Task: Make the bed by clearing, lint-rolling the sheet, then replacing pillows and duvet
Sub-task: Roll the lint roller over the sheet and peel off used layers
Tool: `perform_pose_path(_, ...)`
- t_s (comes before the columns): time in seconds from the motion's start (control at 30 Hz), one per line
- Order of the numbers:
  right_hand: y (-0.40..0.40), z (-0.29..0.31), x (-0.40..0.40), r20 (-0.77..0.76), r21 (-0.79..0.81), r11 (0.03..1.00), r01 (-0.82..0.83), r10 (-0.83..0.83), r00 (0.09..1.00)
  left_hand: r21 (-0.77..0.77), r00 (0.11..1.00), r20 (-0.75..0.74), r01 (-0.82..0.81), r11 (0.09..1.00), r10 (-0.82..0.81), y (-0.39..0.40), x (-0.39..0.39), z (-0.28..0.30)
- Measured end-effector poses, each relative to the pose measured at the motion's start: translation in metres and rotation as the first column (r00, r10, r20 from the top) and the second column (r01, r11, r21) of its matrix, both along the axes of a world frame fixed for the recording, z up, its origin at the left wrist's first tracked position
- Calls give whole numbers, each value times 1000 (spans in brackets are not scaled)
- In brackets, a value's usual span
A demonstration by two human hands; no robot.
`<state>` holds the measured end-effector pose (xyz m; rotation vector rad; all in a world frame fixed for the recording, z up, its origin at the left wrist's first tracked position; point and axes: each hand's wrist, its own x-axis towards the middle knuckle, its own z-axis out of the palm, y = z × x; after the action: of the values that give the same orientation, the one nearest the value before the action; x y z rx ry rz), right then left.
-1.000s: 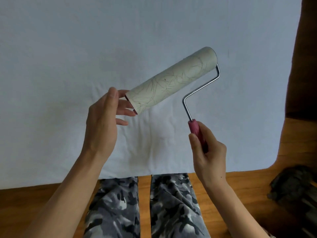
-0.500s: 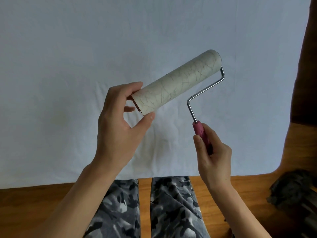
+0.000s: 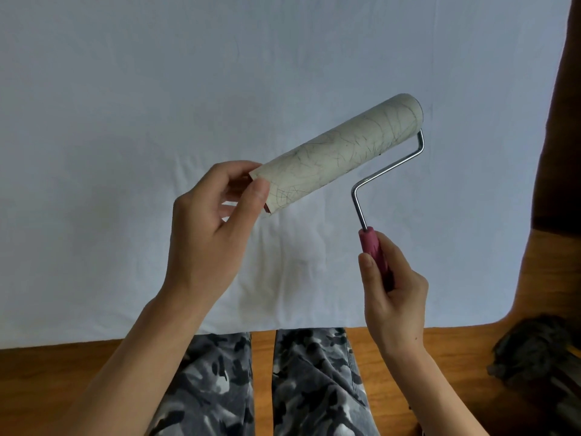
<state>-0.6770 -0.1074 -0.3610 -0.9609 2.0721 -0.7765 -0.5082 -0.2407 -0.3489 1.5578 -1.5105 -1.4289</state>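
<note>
A lint roller (image 3: 342, 149) with a hair-covered sticky roll, a bent metal arm and a dark pink handle hangs in the air above the white bed sheet (image 3: 157, 105). My right hand (image 3: 391, 291) grips the pink handle from below. My left hand (image 3: 213, 221) pinches the near end of the roll, thumb on the front edge and fingers behind it. The sheet lies bare and lightly creased across the whole upper view. No pillows or duvet are in sight.
The wooden floor (image 3: 440, 357) runs along the bed's near edge, where my legs in camouflage trousers (image 3: 267, 388) stand. A dark grey bundle (image 3: 540, 350) lies on the floor at the right. A dark brown surface borders the bed's right side.
My left hand has closed from open beside the roll to pinching its near end, and its thumb has slid to the front edge. The roller has stayed at about the same height.
</note>
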Motion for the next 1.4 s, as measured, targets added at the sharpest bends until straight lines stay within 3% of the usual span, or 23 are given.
perform_pose_path(0.47, 4, 0, 1, 10, -19, 999, 36, -36, 999, -252, 995, 67, 92, 963, -77, 11, -3, 1)
perform_pose_path(0.73, 9, 2, 1, 13, -8, 999, 53, -53, 999, -66, 999, -49, -12, 998, 9, 8, -7, 4)
perform_pose_path(0.97, 12, 2, 2, 10, -35, 996, 80, -80, 997, -10, 996, -88, -12, 1000, 11, 8, -11, 5)
perform_pose_path(1.4, 15, 4, 1, -18, -61, 990, 125, -126, 992, -243, 994, -12, 99, 965, -105, 20, -19, 11)
